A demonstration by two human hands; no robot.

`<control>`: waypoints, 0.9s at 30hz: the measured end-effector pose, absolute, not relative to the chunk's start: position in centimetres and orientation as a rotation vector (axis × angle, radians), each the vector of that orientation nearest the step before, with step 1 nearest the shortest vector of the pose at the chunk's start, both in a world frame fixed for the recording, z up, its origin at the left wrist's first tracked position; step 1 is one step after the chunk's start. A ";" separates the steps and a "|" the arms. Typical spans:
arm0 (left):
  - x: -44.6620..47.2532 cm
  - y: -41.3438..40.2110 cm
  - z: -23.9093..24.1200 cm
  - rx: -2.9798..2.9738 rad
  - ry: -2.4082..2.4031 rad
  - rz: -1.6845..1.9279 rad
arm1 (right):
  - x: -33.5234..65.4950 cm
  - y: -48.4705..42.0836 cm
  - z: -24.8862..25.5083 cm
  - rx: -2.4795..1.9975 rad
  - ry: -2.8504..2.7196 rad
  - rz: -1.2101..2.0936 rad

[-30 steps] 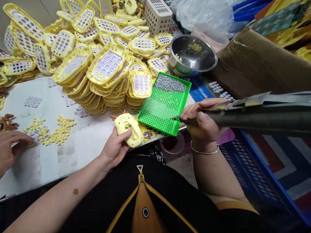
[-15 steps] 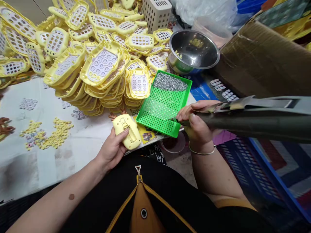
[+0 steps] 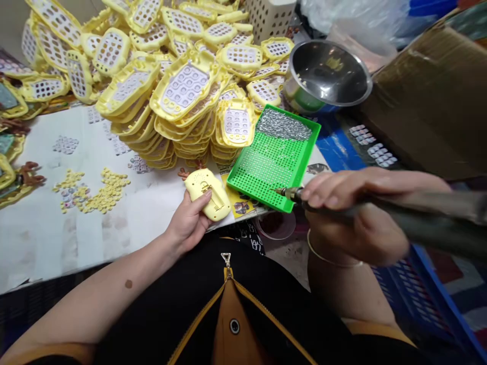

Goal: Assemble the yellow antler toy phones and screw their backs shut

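Observation:
My left hand (image 3: 188,223) grips a small yellow toy phone shell (image 3: 208,193), back side up, at the table's near edge. My right hand (image 3: 350,213) is wrapped round a dark electric screwdriver (image 3: 418,218). Its tip (image 3: 279,191) hovers over the near right corner of a green perforated screw tray (image 3: 274,159). A heap of small silver screws (image 3: 283,125) fills the tray's far end.
A big pile of yellow keypad shells (image 3: 178,86) covers the far table. A steel bowl (image 3: 327,73) stands behind the tray, a cardboard box (image 3: 429,101) to its right. Small yellow buttons (image 3: 102,190) lie scattered at left. A blue crate (image 3: 426,294) sits lower right.
My right hand has lifted the screwdriver tip off the tray and pulled it slightly back. A co-worker's hand at the far left has left the view. The toy shell stays in my left hand.

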State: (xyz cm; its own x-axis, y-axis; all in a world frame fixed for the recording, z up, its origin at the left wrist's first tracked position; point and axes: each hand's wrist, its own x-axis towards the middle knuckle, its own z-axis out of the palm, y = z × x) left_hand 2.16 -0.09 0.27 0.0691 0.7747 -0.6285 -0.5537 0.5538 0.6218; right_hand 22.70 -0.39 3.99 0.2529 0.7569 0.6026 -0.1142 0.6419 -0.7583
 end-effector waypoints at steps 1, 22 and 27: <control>2.3 -0.1 0.2 0.240 1.116 1.025 | 22.0 -1.0 4.6 -0.636 -1.200 0.692; 2.5 -0.5 -0.4 0.249 1.070 1.038 | 16.1 -2.3 3.7 -0.380 -1.307 1.108; 2.5 -0.5 -0.4 0.226 1.056 1.045 | 16.3 -2.5 4.0 -0.415 -1.355 1.129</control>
State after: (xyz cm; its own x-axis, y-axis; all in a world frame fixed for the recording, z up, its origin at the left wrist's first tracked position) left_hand 2.46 -0.55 -0.39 0.0896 0.7922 -0.6037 -0.5953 0.5285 0.6052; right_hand 16.27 -2.48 3.97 -0.1735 0.8173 0.5495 -0.3934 0.4540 -0.7995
